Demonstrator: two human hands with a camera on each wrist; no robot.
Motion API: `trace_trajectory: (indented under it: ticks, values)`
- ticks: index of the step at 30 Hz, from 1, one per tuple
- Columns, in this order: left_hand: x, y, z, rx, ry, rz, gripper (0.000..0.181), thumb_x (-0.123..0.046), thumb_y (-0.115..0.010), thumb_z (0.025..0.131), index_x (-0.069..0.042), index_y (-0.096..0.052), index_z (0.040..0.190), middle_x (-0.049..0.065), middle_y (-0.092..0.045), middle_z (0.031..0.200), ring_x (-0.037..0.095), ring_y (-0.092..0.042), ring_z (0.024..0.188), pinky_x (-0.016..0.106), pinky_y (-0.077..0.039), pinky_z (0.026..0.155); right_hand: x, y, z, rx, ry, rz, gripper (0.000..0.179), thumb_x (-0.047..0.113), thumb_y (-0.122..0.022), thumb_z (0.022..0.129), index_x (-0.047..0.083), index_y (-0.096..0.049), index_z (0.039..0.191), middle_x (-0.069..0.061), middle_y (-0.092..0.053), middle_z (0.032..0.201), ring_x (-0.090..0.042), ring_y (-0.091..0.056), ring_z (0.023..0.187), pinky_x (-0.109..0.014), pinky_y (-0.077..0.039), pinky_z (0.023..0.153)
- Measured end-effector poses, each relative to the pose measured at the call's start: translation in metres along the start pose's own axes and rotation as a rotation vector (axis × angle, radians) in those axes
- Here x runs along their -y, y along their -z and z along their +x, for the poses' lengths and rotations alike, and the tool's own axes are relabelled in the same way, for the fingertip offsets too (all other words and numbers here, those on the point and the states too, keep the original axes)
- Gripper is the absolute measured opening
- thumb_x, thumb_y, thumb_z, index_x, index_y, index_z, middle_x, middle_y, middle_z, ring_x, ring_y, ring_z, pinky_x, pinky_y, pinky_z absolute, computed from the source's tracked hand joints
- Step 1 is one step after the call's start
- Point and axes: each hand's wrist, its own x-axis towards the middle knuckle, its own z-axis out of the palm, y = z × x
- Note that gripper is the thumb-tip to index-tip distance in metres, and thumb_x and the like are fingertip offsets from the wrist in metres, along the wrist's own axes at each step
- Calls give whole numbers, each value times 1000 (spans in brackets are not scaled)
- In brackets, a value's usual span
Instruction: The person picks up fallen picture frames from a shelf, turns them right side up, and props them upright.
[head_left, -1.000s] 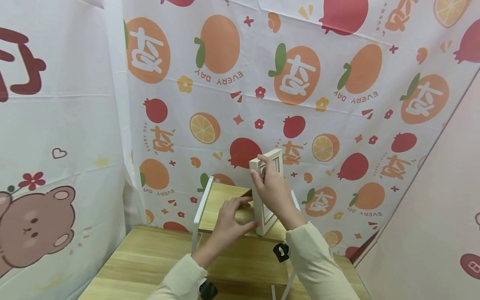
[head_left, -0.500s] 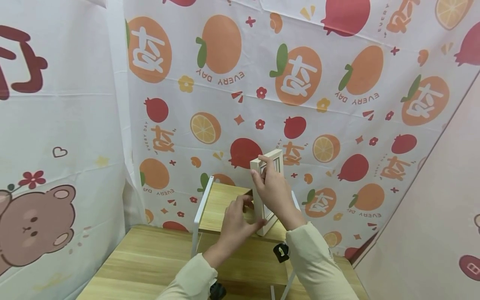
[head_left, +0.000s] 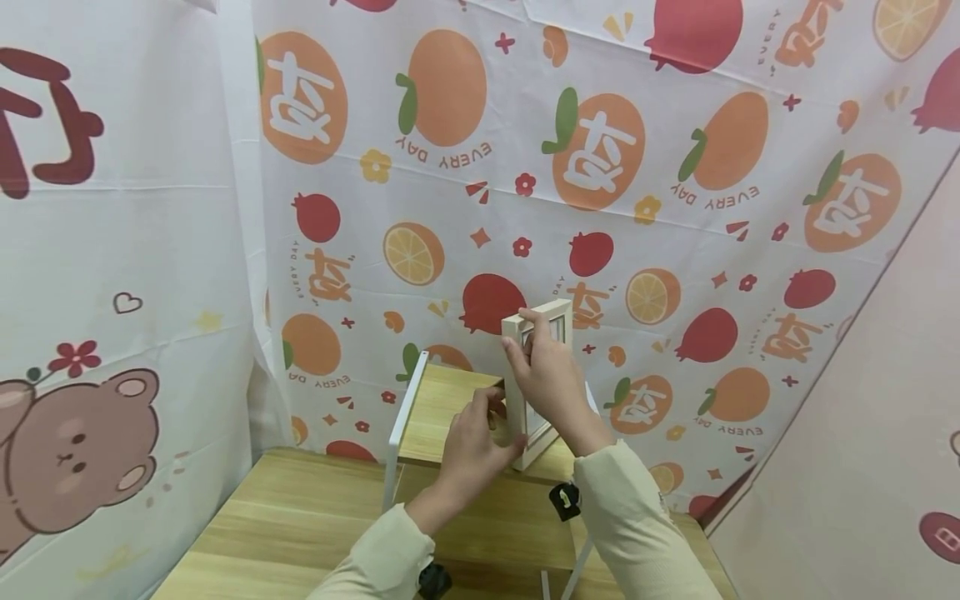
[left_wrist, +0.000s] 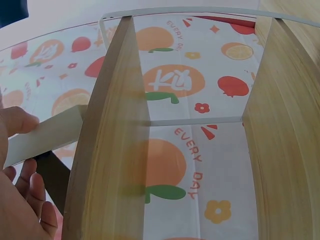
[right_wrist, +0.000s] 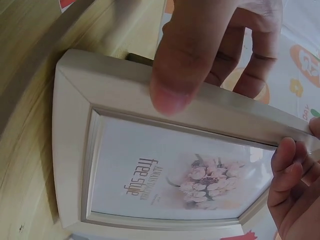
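Observation:
A cream picture frame (head_left: 516, 392) stands upright on the top board of a small wooden shelf (head_left: 450, 400). In the right wrist view its glazed front shows a print (right_wrist: 200, 180) of pale flowers with lettering. My right hand (head_left: 551, 375) grips the upper part, index finger over the top edge. Low on the side, my left hand (head_left: 472, 446) holds the frame, thumb (right_wrist: 172, 95) on the front border and the other fingers behind. A dark support leg (left_wrist: 54, 175) sticks out behind the frame in the left wrist view, close to the left fingers.
White metal rails (head_left: 408, 400) edge the shelf, which has a lower board (head_left: 487, 508) and stands on a wooden table (head_left: 277, 517). A fruit-print cloth (head_left: 465, 200) hangs close behind. Another cloth with a bear (head_left: 82, 450) hangs at the left.
My left hand has shifted slightly up and to the right along the frame's side. The picture frame has turned a little, showing more of its front. My right hand keeps its grip.

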Motion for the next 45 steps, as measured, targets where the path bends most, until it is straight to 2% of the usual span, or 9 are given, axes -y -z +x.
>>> trace_trajectory:
  ticks: [10,14,19,23,27,32,38,41,45]
  values:
    - [5,6,4,10,26,-23,53,-11,-79,75,-7,-50,119,1,-61,90,14,-51,78,32,-31,75,3,5,10,105,-27,-25,52,29,-57,97,11,-38,142,-3,-49,62,-14,-39,45,-25,-34,44]
    - [7,9,5,37,47,-41,53,-10,-77,77,-6,-49,121,1,-60,91,15,-52,80,33,-30,76,2,5,13,138,-34,-52,53,32,-56,98,12,-37,144,-3,-49,62,-14,-39,45,-25,-34,45]
    - [10,12,7,63,66,-76,53,-7,-75,78,-7,-49,124,1,-60,93,14,-53,81,36,-33,82,0,8,17,183,-59,-60,55,36,-54,98,16,-36,146,-3,-52,66,-14,-44,44,-25,-37,44]
    - [13,16,10,82,75,-99,53,-5,-74,78,-8,-50,125,-1,-61,92,12,-54,79,29,-42,79,-1,13,22,215,-92,-98,54,40,-52,98,20,-38,146,-3,-54,68,-15,-45,46,-26,-35,44]
    - [14,18,13,105,88,-120,51,-4,-73,79,-7,-52,125,1,-61,92,11,-54,79,21,-46,69,-4,17,28,231,-111,-139,50,41,-50,99,22,-41,145,-3,-52,65,-14,-42,48,-26,-31,44]
    - [15,19,16,129,112,-134,48,-3,-72,79,-7,-53,123,3,-62,94,12,-54,81,22,-46,70,-9,18,31,229,-131,-153,49,41,-48,100,22,-43,145,-2,-45,58,-13,-35,46,-25,-28,42]
    - [16,21,18,172,155,-156,49,-3,-72,80,-7,-53,125,4,-62,99,13,-56,87,25,-48,75,-12,18,31,209,-151,-179,47,41,-48,100,22,-46,143,-1,-44,56,-13,-35,46,-26,-27,42]
    - [17,23,19,189,179,-187,50,-1,-71,81,-6,-52,127,5,-62,103,14,-58,89,32,-52,78,-13,19,31,194,-162,-199,46,41,-49,99,20,-49,140,-5,-57,66,-16,-44,52,-28,-31,46]
    - [19,26,19,213,199,-246,51,1,-69,82,-5,-51,129,8,-62,107,17,-60,90,42,-53,81,-17,22,33,177,-187,-217,46,43,-50,98,19,-51,139,-9,-70,96,-19,-57,70,-30,-37,52]
